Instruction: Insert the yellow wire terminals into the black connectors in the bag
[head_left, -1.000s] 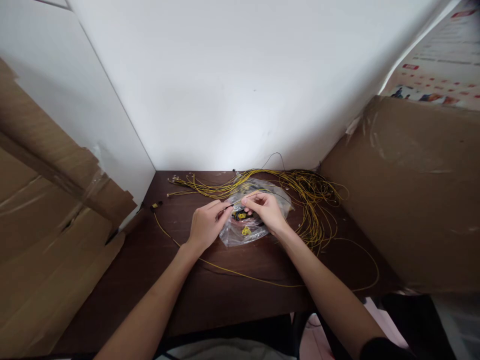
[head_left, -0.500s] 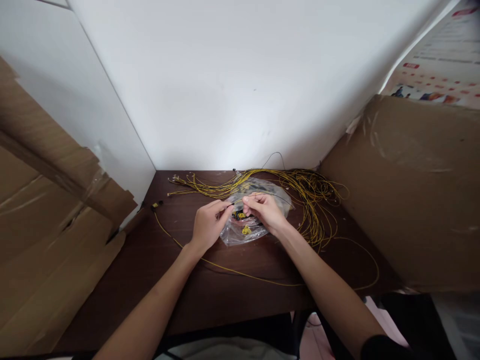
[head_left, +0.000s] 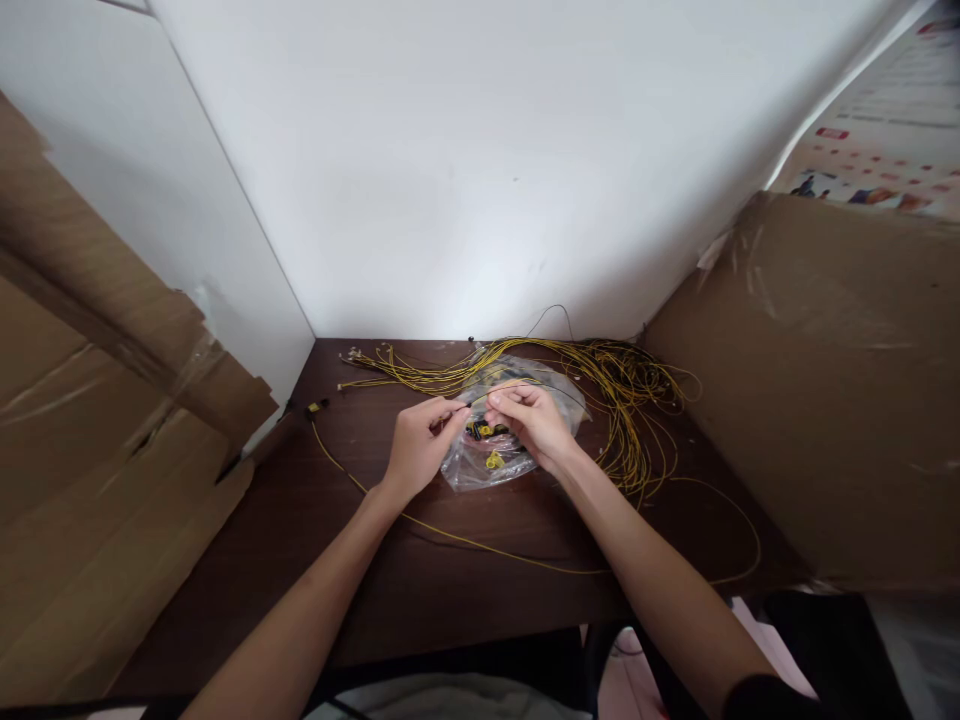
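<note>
Above a clear plastic bag, my two hands face each other with fingertips pinched. Between them runs a thin dark wire. My left hand pinches its end, where a small dark piece shows at the fingertips, too small to name. My right hand is closed on the wire a short way along, and the wire arcs off to the right past it. Small yellow parts and black pieces lie in the bag beneath my hands.
A large bundle of yellow wires spreads behind and right of the bag. One yellow wire loops across the front of the dark table, with a yellow-black connector at the left. Cardboard stands on both sides; a white wall rises behind.
The view has shifted very slightly. Both hands keep their pinch on the wire in nearly the same place, with only tiny finger movement.
</note>
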